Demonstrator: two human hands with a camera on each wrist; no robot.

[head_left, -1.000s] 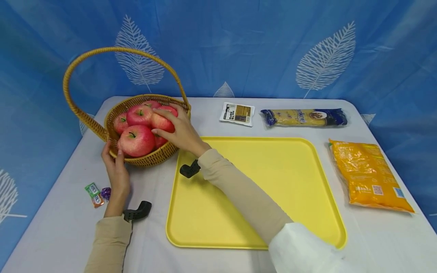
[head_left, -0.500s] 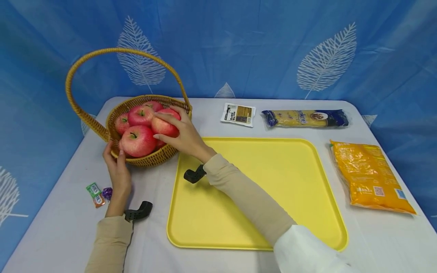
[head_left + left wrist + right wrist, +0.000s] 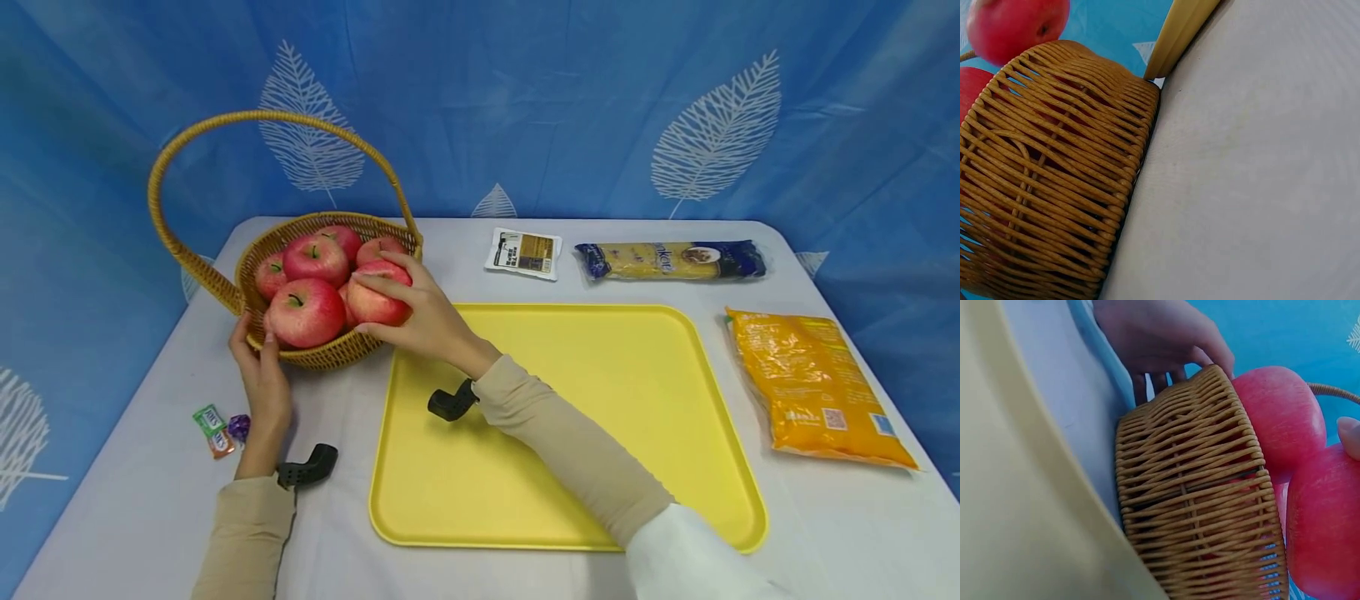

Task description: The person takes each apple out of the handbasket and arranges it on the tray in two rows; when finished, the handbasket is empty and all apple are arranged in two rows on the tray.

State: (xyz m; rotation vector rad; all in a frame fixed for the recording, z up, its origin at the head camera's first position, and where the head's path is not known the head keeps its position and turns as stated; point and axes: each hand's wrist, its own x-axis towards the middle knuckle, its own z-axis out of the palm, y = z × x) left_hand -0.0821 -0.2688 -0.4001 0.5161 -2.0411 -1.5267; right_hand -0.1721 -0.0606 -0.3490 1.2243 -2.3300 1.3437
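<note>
In the head view a wicker basket [image 3: 330, 358] with a tall arched handle holds several red apples [image 3: 306, 312]. My right hand [image 3: 431, 325] grips one apple [image 3: 378, 298] between thumb and fingers, at the basket's right front rim. A digit of this hand shows on the held apple [image 3: 1329, 519] at the right edge of the right wrist view. My left hand [image 3: 264, 387] holds the basket's left front rim, with the thumb by the rim and the fingers against the woven side. The left wrist view shows the basket wall [image 3: 1054, 162] up close, but no left fingers.
A yellow tray [image 3: 570, 458] lies under my right forearm. Behind it are a white pouch [image 3: 523, 253] and a long blue-and-yellow packet [image 3: 671, 260]. An orange bag [image 3: 821, 387] lies to the right. Small wrapped candies [image 3: 217, 429] are beside my left wrist.
My right hand has drawn the gripped apple right and toward me, to the basket's rim, baring another apple behind it. My left hand keeps its hold on the basket.
</note>
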